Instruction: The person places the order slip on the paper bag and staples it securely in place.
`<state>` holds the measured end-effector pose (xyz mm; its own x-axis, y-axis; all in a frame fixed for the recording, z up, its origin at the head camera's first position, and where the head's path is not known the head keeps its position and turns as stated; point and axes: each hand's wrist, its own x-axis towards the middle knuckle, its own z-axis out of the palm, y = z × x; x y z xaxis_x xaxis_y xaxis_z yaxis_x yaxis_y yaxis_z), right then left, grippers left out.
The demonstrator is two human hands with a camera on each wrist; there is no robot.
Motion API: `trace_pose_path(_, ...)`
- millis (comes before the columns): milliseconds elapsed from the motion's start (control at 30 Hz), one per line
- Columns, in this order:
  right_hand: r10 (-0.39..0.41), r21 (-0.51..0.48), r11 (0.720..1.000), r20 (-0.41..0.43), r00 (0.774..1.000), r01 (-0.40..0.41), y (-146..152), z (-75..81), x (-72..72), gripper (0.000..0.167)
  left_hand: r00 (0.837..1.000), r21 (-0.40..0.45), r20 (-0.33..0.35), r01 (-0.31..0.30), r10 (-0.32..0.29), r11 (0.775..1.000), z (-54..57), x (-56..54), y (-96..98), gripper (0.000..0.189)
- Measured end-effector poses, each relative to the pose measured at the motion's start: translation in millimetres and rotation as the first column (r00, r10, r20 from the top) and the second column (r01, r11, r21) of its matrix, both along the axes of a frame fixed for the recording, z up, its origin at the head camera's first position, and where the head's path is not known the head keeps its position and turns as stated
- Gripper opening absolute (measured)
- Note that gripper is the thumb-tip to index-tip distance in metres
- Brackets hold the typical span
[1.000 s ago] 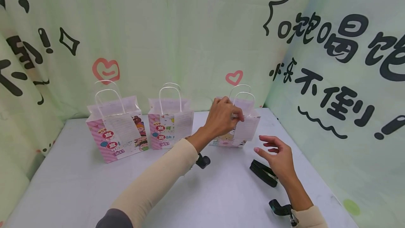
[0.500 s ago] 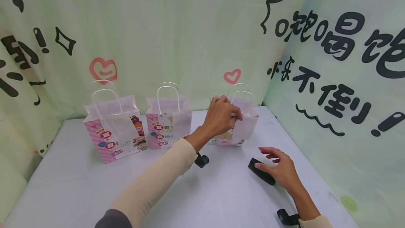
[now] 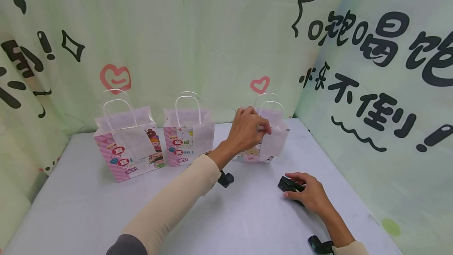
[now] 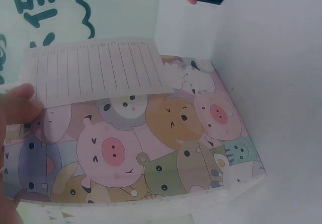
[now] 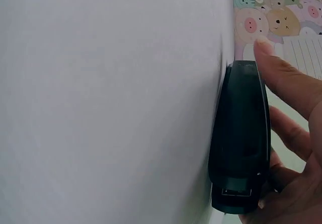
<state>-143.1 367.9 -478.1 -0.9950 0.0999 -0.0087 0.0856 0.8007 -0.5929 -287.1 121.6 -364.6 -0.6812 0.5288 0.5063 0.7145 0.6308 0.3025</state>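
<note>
My left hand [image 3: 249, 129] pinches a lined paper sheet [image 4: 95, 73] against the upper front of the rightmost paper bag [image 3: 253, 156]. In the left wrist view, a thumb lies over the sheet's edge, and cartoon animals on the bag show below it. My right hand [image 3: 309, 194] is around a black stapler [image 3: 291, 185] on the table in front of that bag, thumb on the near side and fingers on the far side. The right wrist view shows the stapler [image 5: 240, 133] lengthwise, its far side hidden.
Two more pink-and-white bags stand leftward, the middle bag [image 3: 180, 145] and the left bag [image 3: 124, 156], both with upright white handles and lined sheets on their fronts. A white table [image 3: 240, 215] carries everything. A printed curtain [image 3: 219, 42] hangs behind.
My right hand has come down and toward the stapler, its thumb and fingers now closing around it. The left hand keeps its place at the bag; the view has shifted slightly.
</note>
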Motion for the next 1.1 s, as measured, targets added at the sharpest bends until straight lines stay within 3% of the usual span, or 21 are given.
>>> trace_pose_path(300,-0.02,0.036,0.999,0.03,0.999,0.019,-5.9,2.2,2.0,0.064,1.0,0.002,-0.003,0.007,-0.007,1.0,-0.5,0.2,-0.1,0.011)
trace_pose_path(400,-0.012,-0.037,0.999,0.031,0.999,0.013,-6.7,3.6,2.5,0.06,1.0,0.003,-0.007,0.009,-0.009,1.0,-0.5,0.4,0.0,0.011)
trace_pose_path(500,-0.004,-0.197,0.98,0.03,1.0,0.01,-7.5,6.2,1.0,0.054,1.0,0.007,-0.017,0.007,-0.007,1.0,-0.4,0.6,0.1,0.011)
trace_pose_path(633,0.042,-0.452,0.892,0.046,0.998,-0.017,-7.4,10.9,-1.4,0.049,1.0,0.008,-0.017,0.004,-0.004,1.0,-0.5,0.8,0.1,0.011)
trace_pose_path(833,0.143,-0.739,0.674,0.143,0.979,0.01,-7.1,20.4,-0.8,0.065,1.0,0.013,-0.006,0.012,-0.012,1.0,-0.6,1.6,-0.4,0.011)
trace_pose_path(900,0.16,-0.785,0.618,0.171,0.972,0.036,-8.1,23.6,-0.6,0.068,1.0,0.016,-0.009,0.017,-0.017,1.0,-0.4,1.5,-0.6,0.011)
trace_pose_path(1000,0.157,-0.814,0.576,0.191,0.969,0.067,-10.8,27.3,-1.0,0.069,1.0,0.017,-0.009,0.018,-0.018,1.0,-0.2,1.3,-0.6,0.011)
trace_pose_path(1100,0.126,-0.818,0.569,0.192,0.973,0.088,-13.8,28.2,-2.5,0.066,1.0,0.017,-0.005,0.016,-0.016,1.0,-0.1,1.1,-0.6,0.012)
